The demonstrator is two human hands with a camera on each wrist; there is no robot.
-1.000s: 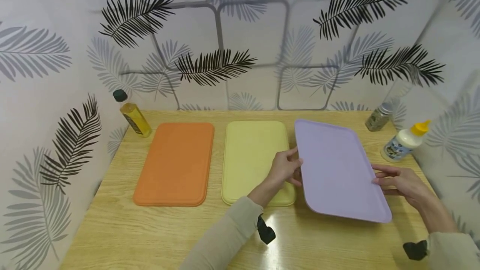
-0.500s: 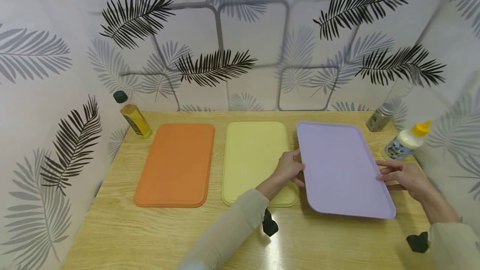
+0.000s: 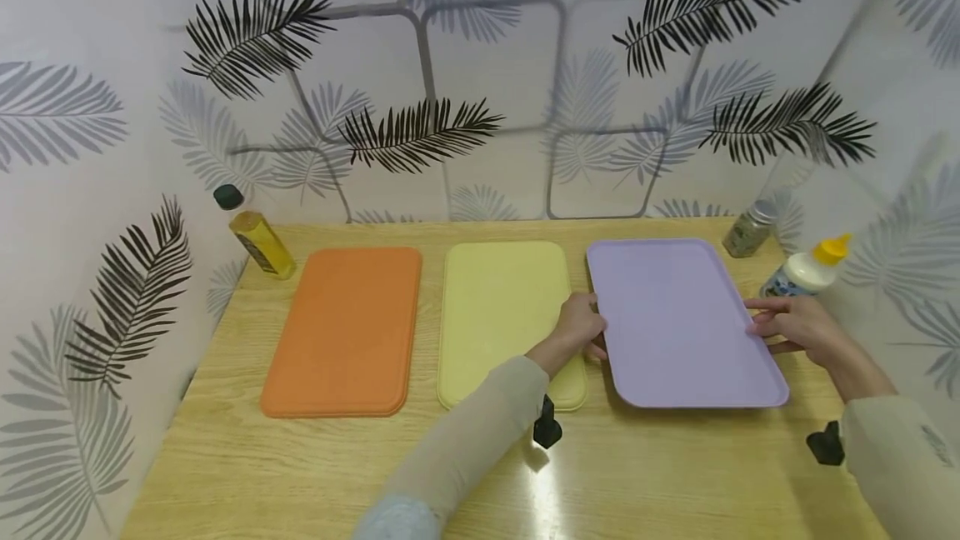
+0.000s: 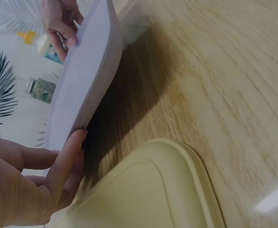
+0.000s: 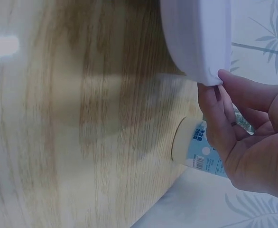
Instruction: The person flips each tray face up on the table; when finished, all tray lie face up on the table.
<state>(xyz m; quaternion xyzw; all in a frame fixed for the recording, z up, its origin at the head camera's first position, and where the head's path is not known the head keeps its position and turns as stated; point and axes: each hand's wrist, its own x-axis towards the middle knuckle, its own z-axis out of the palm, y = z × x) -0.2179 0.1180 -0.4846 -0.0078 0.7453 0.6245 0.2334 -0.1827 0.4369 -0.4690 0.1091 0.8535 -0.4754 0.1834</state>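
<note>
Both hands hold a light purple rectangular tray by its long sides, at the right of the table in the head view. My left hand pinches its left rim, close beside a yellow tray. The thumb and fingers of my right hand pinch the opposite rim. In the left wrist view a shadowed gap shows between the purple tray and the wood, so at least its near part is off the table. The fingertips under the tray are partly hidden.
An orange tray lies flat at the left. An oil bottle stands at the back left corner. At the right back are a jar of dried herbs and a white bottle with a yellow tip. Patterned walls border the table.
The purple tray's near edge has moved away from the viewer and the tray lies straighter and more level. Both hands have moved forward with it, keeping their grip. The view has shifted slightly.
</note>
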